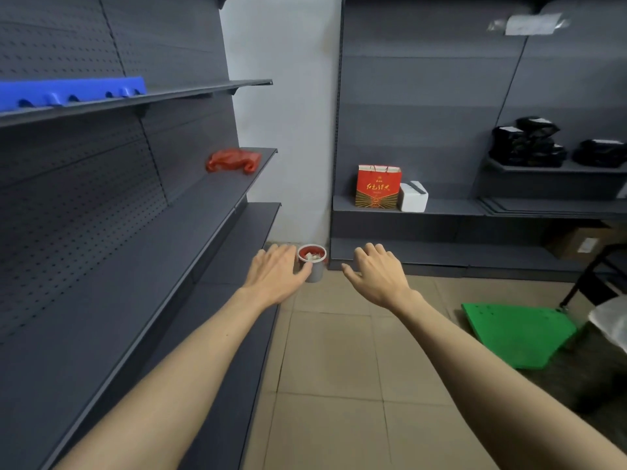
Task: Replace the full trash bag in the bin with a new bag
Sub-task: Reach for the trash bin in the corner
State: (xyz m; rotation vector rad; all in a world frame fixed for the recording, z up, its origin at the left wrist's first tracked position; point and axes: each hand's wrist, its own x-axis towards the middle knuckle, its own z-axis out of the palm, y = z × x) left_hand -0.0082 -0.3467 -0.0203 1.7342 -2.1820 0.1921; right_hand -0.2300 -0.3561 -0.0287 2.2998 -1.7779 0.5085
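A small grey bin stands on the tiled floor in the far corner, lined with a red bag that holds white scraps. A crumpled red plastic bag lies on the middle shelf at the left. My left hand is stretched forward with fingers apart and holds nothing; in the image it overlaps the bin's left side. My right hand reaches forward to the right of the bin, fingers spread and empty.
Dark grey shelving runs along the left, with a blue tray on an upper shelf. Ahead, a low shelf carries a red gift bag and a white box. A green board lies on the floor at right.
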